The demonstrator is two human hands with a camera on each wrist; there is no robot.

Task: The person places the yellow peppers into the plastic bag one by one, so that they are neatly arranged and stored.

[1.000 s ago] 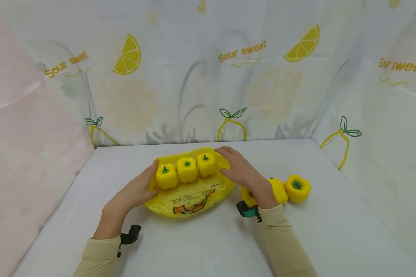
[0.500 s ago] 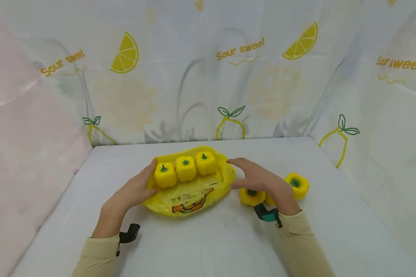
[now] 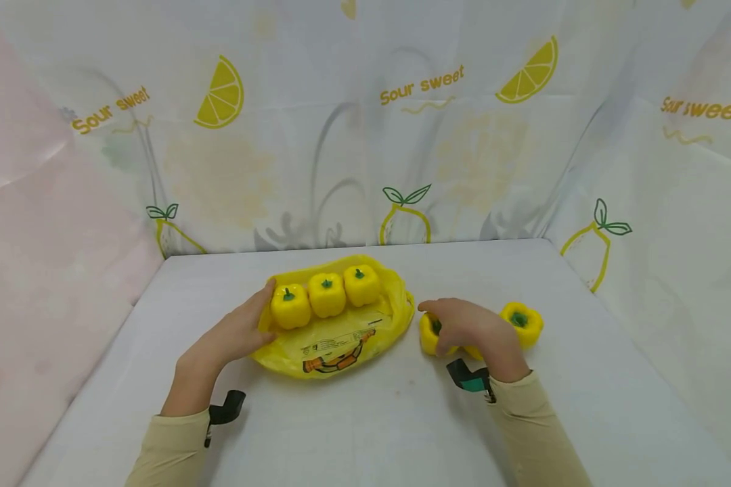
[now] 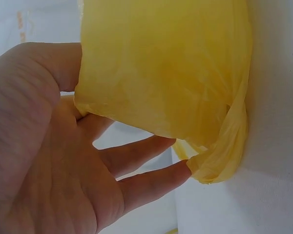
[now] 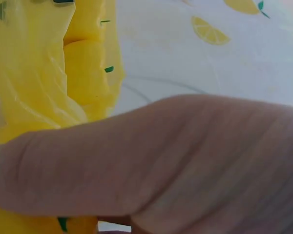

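Observation:
A yellow plastic bag (image 3: 386, 328) lies with its mouth spread, and three yellow bell peppers (image 3: 327, 295) sit in a row in it. My left hand (image 3: 231, 335) holds the bag's left edge; in the left wrist view the thumb goes behind the yellow plastic (image 4: 161, 68) and fingertips touch its lower edge. To the right of the bag, my right hand (image 3: 478, 331) curls thumb and fingers round another yellow bell pepper (image 3: 427, 335). The right wrist view shows the thumb across this pepper (image 5: 24, 224), hiding much of it.
Behind my right hand stands a yellow bell pepper (image 3: 522, 325) with a green stem; one more (image 3: 474, 352) is mostly hidden under the hand. All rest on a white table (image 3: 365, 433) before a lemon-print curtain (image 3: 353, 155).
My right hand has let go of the bag's right edge, moved right and come down round the nearest loose bell pepper. My left hand stays at the bag's left edge.

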